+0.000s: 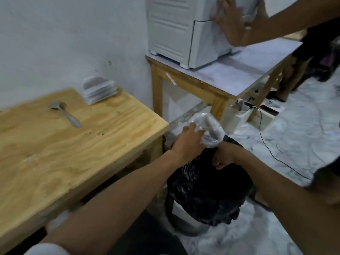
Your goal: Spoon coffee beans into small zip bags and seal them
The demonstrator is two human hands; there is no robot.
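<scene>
Clear plastic bag (207, 128) gripped by both hands (189, 142).

A white plastic drawer unit (176, 32) stands on a white-topped wooden side table (228, 78) against the pale wall (64, 37). Another person's arm (287, 17) reaches in from the upper right, its palm flat on the unit's front. A black cable (272, 153) trails across the marbled floor (298, 129).
</scene>
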